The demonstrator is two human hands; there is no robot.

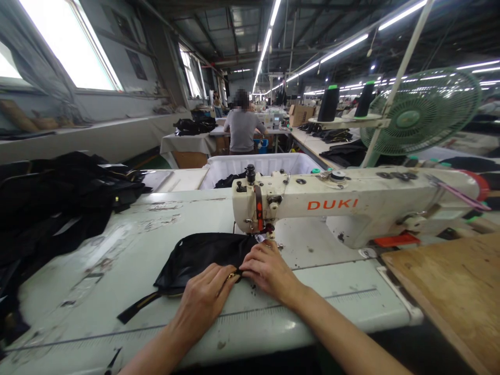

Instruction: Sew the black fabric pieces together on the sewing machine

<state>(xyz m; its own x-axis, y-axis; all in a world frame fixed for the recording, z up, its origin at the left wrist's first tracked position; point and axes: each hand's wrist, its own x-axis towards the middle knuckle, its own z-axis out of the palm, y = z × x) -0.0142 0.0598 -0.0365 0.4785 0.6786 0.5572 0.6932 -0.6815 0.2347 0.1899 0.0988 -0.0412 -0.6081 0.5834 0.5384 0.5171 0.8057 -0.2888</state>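
A black fabric piece [203,255], which looks like a pouch with a gold-toned zipper, lies on the sewing machine table. Its far right corner is at the presser foot of the sewing machine [312,195]. My left hand [205,294] pinches the near edge, where a bit of gold zipper [231,275] shows by the fingertips. My right hand [269,271] has its fingers closed on the same piece, just in front of the needle area, which the fingers partly hide. A narrow strip [138,307] with a gold line sticks out at the piece's left end.
Black fabric pieces [58,203] are heaped on the left. Behind the machine stands a white bin [265,161]. A thread stand with black cones [328,103] and a green fan [422,112] rise at the right. Farther off, a person in grey [242,130] sits at another table.
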